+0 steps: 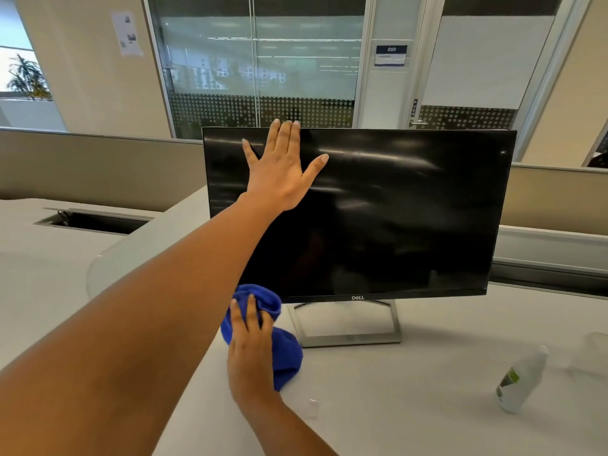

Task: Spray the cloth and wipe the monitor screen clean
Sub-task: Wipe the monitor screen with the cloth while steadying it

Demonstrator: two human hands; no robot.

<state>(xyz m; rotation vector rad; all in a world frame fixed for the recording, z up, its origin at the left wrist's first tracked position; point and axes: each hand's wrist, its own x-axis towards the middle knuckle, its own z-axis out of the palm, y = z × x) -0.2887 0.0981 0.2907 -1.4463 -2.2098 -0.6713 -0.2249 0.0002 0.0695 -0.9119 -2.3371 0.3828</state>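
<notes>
The black monitor (pixel 394 225) stands on a silver stand (pixel 348 337) on the white desk, its dark screen showing streaks near the top. My left hand (pixel 279 169) lies flat on the screen's upper left with fingers spread, the fingertips reaching the top edge. My right hand (pixel 251 347) grips a bunched blue cloth (pixel 283 357) at the monitor's lower left corner, touching the bottom bezel and the desk. A clear spray bottle (pixel 521 380) with a green label leans on the desk at the right, apart from both hands.
A small clear cap (pixel 312 406) lies on the white desk (pixel 411 406) near my right wrist. A faint clear container (pixel 592 353) stands at the far right. A cable slot (pixel 95 222) opens in the desk at the left. Grey partitions and glass doors stand behind.
</notes>
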